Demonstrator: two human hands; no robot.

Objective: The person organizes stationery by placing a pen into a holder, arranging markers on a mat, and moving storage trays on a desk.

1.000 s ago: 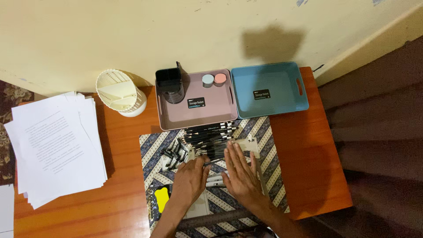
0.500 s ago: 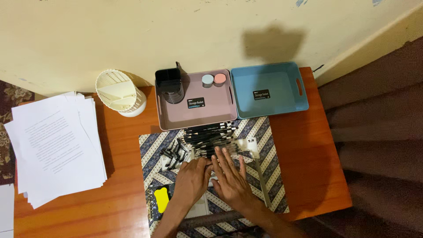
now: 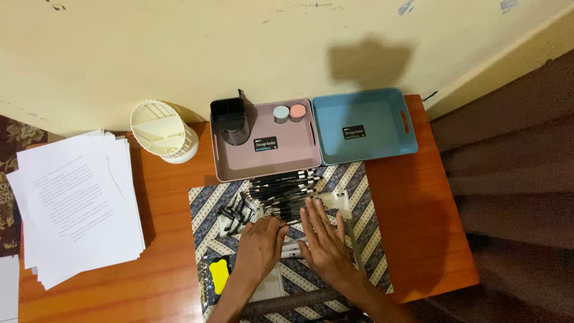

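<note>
Hands flat on a heap of pencils

Left hand [image 3: 260, 242] and right hand [image 3: 323, 239] side by side on the striped cloth [image 3: 365, 239], both spread open, palms down, gripping nothing. Fingertips against the pile of black pencils [image 3: 281, 190] at twelve o'clock. Beyond that, pink tray [image 3: 263, 164]; blue tray [image 3: 365, 140] at one o'clock. Paper stack [image 3: 75, 200] at nine o'clock.

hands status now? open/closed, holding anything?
Left hand: loosely curled, resting beside the pencils; grip cannot be told.
Right hand: open, flat, holding nothing.
</note>
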